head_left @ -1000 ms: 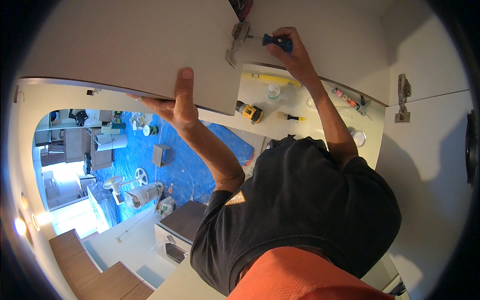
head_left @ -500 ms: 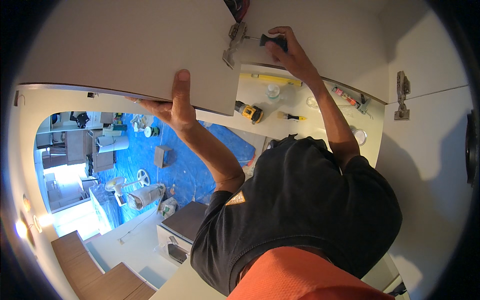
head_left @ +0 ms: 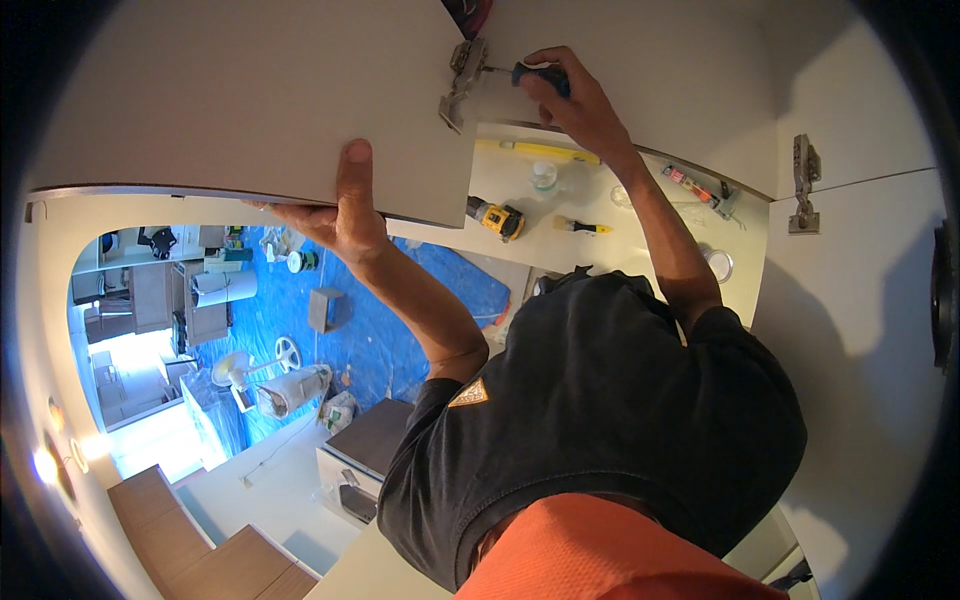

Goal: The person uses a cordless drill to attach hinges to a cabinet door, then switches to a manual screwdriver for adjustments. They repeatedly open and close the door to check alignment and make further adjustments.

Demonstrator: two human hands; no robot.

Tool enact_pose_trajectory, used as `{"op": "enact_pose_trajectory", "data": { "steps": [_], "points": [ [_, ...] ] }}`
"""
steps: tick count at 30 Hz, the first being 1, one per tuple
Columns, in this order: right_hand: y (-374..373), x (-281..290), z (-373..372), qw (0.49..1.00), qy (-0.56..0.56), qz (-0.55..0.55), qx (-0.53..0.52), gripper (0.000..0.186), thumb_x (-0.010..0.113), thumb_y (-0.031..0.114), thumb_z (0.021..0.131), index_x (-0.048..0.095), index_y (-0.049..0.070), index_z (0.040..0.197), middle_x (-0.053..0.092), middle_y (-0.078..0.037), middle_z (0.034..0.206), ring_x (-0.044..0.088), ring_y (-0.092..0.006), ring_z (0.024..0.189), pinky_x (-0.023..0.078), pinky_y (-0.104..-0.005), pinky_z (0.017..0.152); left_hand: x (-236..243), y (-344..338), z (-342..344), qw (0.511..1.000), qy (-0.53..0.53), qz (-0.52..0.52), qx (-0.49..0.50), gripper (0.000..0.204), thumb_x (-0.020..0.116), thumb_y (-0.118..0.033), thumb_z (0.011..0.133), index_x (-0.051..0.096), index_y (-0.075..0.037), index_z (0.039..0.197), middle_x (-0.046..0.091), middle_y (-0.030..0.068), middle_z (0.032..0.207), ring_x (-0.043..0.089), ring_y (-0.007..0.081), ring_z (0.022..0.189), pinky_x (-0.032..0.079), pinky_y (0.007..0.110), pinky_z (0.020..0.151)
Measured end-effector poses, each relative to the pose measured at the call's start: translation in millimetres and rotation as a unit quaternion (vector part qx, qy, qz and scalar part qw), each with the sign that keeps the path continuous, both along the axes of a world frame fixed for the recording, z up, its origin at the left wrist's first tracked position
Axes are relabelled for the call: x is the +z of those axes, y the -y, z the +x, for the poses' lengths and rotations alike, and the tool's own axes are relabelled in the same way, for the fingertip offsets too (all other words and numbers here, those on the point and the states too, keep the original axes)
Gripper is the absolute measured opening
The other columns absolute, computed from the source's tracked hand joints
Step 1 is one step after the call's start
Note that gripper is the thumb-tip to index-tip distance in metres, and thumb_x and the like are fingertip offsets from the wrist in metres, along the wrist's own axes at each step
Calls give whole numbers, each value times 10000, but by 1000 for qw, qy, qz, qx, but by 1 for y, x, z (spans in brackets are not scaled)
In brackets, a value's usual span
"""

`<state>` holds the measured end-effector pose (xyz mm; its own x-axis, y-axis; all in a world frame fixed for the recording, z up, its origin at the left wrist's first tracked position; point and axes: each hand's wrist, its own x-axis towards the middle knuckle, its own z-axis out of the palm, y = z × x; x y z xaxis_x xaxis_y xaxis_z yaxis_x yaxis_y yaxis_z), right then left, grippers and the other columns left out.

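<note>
My left hand (head_left: 345, 215) grips the lower edge of a pale cabinet door (head_left: 250, 100), its thumb flat on the near face and its fingers beneath. At the door's right edge sits a metal hinge (head_left: 461, 85). My right hand (head_left: 575, 100) is closed round the dark handle of a screwdriver (head_left: 538, 78), whose shaft points left to the hinge. Whether its tip sits in a screw is too small to tell. Another metal hinge (head_left: 804, 185) is fixed on the white panel at the right.
Below lies a pale counter (head_left: 640, 240) with a yellow cordless drill (head_left: 497, 218), a paintbrush (head_left: 582, 226), a yellow spirit level (head_left: 545, 151), a clear bottle (head_left: 543, 177) and a caulking gun (head_left: 700, 190). Blue sheeting (head_left: 380, 310) covers the floor at left, near a white fan (head_left: 235, 370).
The cabinet door, its hinge and my left hand have shifted slightly left. My right hand has moved a little up and left with the screwdriver, which still points at the hinge.
</note>
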<state>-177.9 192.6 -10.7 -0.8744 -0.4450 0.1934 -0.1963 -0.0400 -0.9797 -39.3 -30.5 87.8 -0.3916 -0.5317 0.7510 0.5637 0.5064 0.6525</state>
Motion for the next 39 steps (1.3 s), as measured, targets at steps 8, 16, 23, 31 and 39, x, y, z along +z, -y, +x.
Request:
{"op": "enact_pose_trajectory", "data": {
  "steps": [8,16,23,31,39],
  "points": [
    [3,-9,-9,940,-327,62,-78,216,657,200,975,591,77,1139,637,-73,1042,617,-160,944,510,-325,849,0,8,-1,997,2,-70,45,1218,914,-328,581,224,-107,1561,353,191,1455,377,320,1348,284,553,1154],
    [-1,5,-11,985,-134,105,17,343,673,210,955,578,122,1273,666,-60,981,649,-193,843,533,-340,795,0,3,-1,998,-10,-45,42,1222,921,-322,571,237,-81,1555,384,170,1423,402,314,1308,287,543,1134],
    [8,2,-8,901,-380,197,-77,341,610,163,943,586,185,1281,694,-129,1019,686,-343,911,542,-408,795,-5,14,1,995,13,-68,67,1161,906,-240,603,251,-67,1545,406,150,1387,422,284,1264,313,495,1116],
    [0,30,-39,972,-107,166,130,297,595,306,995,607,162,1254,656,-44,866,585,-159,684,521,-305,719,-8,4,0,999,-10,-14,32,1147,893,-231,619,240,-42,1543,409,152,1386,412,280,1268,307,488,1114],
    [4,27,-18,895,-359,263,-6,312,594,285,983,603,184,1278,735,-97,940,708,-280,760,547,-389,740,3,5,-2,997,-2,-71,12,1066,887,-204,652,261,-49,1501,429,148,1348,427,252,1239,331,453,1089]
  ]
}}
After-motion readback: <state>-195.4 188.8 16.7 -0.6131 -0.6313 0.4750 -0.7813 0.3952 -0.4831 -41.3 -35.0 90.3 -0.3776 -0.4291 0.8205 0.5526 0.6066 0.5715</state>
